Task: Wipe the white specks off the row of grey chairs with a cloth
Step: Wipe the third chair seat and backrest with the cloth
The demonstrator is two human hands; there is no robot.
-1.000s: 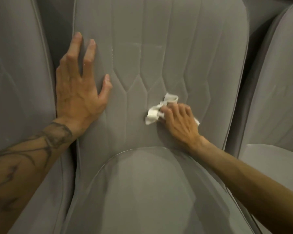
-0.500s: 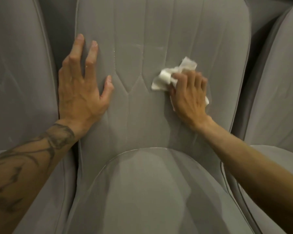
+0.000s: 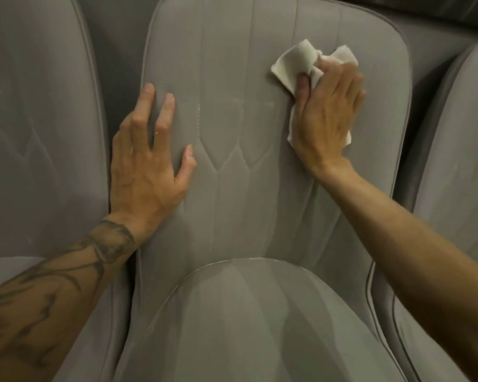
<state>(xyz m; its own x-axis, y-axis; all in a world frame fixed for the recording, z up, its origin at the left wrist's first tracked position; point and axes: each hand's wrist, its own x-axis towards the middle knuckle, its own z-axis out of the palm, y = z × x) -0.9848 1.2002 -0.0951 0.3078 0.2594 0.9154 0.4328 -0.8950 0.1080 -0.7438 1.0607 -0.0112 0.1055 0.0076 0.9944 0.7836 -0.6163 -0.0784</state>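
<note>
Cloth point(image 3: 295, 63) under right hand point(image 3: 326, 117) nears backrest's point(image 3: 232, 202) upper-right edge.

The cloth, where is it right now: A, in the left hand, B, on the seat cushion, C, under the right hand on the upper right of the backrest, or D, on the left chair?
C: the cloth is pressed under the right hand high on the backrest.

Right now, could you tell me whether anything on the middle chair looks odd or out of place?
Yes: a dotted line of white specks runs down a seam on the backrest, just right of the left hand. The cloth under the right hand is further right, clear of them.
</note>
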